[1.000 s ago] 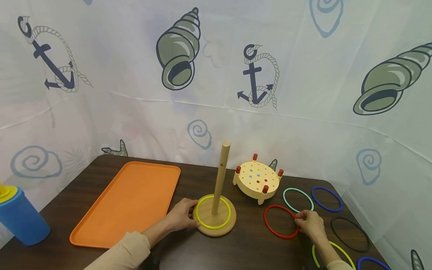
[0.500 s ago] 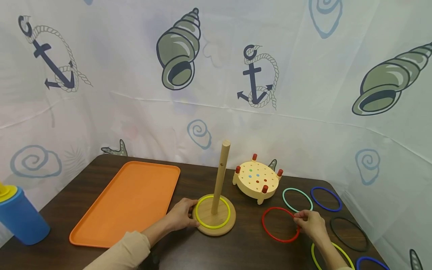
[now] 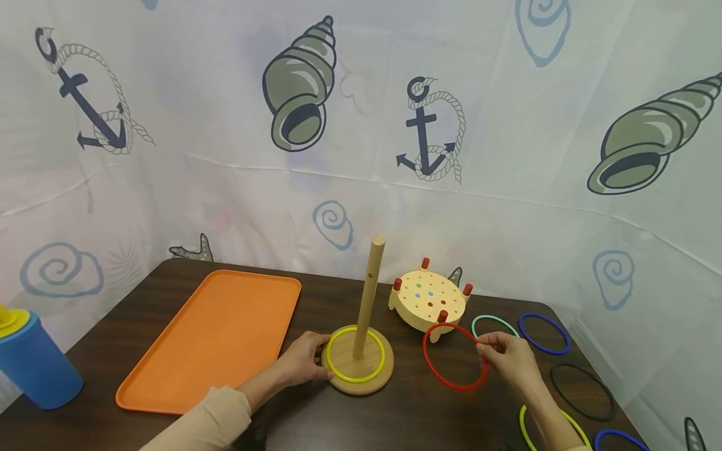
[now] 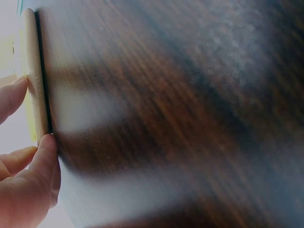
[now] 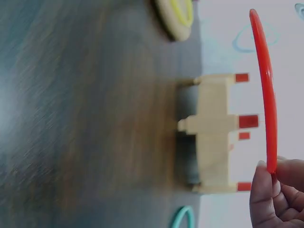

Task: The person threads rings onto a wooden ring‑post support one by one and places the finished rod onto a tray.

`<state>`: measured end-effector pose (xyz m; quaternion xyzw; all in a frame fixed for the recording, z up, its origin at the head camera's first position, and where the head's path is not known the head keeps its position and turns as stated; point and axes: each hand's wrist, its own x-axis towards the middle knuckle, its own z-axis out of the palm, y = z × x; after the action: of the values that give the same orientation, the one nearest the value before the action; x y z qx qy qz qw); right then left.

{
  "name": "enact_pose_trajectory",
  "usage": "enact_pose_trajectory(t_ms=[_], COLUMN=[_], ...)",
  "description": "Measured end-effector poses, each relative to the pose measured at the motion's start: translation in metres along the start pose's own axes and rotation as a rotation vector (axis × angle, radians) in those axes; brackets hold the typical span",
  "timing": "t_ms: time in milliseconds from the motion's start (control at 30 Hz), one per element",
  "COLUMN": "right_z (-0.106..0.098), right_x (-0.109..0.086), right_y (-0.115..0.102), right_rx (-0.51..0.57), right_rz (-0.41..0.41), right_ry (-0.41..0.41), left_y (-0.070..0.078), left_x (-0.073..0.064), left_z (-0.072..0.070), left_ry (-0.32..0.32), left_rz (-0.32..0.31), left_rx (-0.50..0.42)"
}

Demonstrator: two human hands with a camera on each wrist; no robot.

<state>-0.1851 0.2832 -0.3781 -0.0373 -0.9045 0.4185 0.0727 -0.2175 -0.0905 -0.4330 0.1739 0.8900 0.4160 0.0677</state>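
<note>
My right hand (image 3: 512, 363) pinches a thin red ring (image 3: 464, 388) at its right side, between thumb and fingers. In the right wrist view the red ring (image 5: 268, 95) is raised off the table, its edge toward the camera. At the middle of the table stands a wooden ring stand: a round base with an upright post (image 3: 369, 288). A yellow ring (image 3: 355, 380) lies on that base, around the post. My left hand (image 3: 306, 360) grips the base's left rim; in the left wrist view its thumb and fingertips touch the edge of the base (image 4: 34, 52).
A cream pegged disc with red-tipped legs (image 3: 431, 299) stands behind the red ring. Mint (image 3: 493, 317), blue (image 3: 544, 315), black (image 3: 609, 391) and yellow-green (image 3: 524, 426) rings lie at the right. An orange tray (image 3: 220, 338) and a blue bottle (image 3: 39, 369) are at the left.
The red ring has been lifted from the table and moved left, toward the stand, in my right hand. My left hand stays at the base.
</note>
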Motion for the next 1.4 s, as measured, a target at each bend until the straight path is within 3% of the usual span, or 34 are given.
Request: enact_pose_trajectory(t_ms=[300,533,733,967,1167,1400], right_z=[-0.006,-0.011,-0.007,0.004,0.018,0.033], right_x=[0.003,0.006,0.01,0.019,0.03,0.035], right_y=[-0.042,-0.084,-0.116,-0.146,-0.161,-0.164], right_rx=[0.174,0.285,0.438,0.519,0.556,0.572], right_rz=[-0.041,-0.059,-0.117,-0.134,-0.167,-0.16], right_ry=[-0.003,0.04,0.06,0.077,0.056,0.021], left_y=[-0.002,0.0,0.0,-0.001,-0.002,-0.002], left_x=[0.0,-0.002,-0.002,-0.001,-0.003,-0.002], left_z=[0.001,-0.001,-0.001,-0.001,0.0,0.001], left_ry=[0.005,-0.002,-0.002,0.005,0.001,0.002], left_rz=[0.014,0.035,0.036,0.037,0.032,0.004], left_rx=[0.02,0.015,0.012,0.017,-0.001,-0.012])
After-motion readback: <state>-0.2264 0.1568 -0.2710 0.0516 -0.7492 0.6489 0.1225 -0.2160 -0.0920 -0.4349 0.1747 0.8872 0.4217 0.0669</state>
